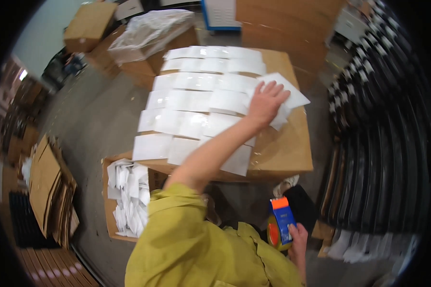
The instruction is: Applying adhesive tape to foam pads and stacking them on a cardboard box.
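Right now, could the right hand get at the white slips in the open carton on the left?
Probably not: the right hand holds a blue-and-orange tool, and the person's torso and yellow-green left sleeve lie between it and the white slips.

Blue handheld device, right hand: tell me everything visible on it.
The blue device has an oblong blue face with small print, a bright orange end, and a yellow part with a red-orange rounded patch at its left. It looks like plastic. It tilts slightly, orange end pointing away from the person, below the large cardboard box in the picture. The right hand grips its lower right side; its underside is hidden.
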Demonstrator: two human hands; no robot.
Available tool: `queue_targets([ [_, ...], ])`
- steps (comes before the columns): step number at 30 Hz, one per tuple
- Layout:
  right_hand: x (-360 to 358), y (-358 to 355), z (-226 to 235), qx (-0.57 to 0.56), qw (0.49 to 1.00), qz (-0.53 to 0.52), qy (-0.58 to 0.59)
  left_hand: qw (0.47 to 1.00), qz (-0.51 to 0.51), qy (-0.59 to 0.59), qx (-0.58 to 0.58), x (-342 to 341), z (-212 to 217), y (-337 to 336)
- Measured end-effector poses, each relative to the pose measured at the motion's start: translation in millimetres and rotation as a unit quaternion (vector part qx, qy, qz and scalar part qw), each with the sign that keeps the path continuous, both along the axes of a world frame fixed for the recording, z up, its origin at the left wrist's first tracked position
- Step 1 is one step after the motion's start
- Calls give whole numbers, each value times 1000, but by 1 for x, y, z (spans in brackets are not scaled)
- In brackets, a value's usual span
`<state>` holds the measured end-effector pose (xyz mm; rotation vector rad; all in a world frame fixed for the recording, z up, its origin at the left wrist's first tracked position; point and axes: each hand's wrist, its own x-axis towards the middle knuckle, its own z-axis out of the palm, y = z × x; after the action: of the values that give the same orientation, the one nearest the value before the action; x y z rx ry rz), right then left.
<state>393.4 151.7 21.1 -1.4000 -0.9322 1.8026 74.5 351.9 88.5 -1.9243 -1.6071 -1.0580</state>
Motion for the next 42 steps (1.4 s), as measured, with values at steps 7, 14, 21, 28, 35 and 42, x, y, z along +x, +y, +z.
queue_targets([
  [7,13,3,25,73,992,-47,93,960,-178,133,-171,35,-7,-117],
  [14,27,-10,39,153,979,-32,128,939,-215,-22,-267,48,0,-140],
  [21,25,-26,48,191,974,12,124,413,-280,-606,-620,92,23,-157],
  [28,26,-29,51,213,966,53,137,319,-293,-681,-590,92,29,-169],
  [35,23,-29,50,226,962,58,140,410,-304,-633,-583,91,35,-177],
  [42,22,-31,50,232,960,75,140,406,-313,-629,-584,86,38,-185],
])
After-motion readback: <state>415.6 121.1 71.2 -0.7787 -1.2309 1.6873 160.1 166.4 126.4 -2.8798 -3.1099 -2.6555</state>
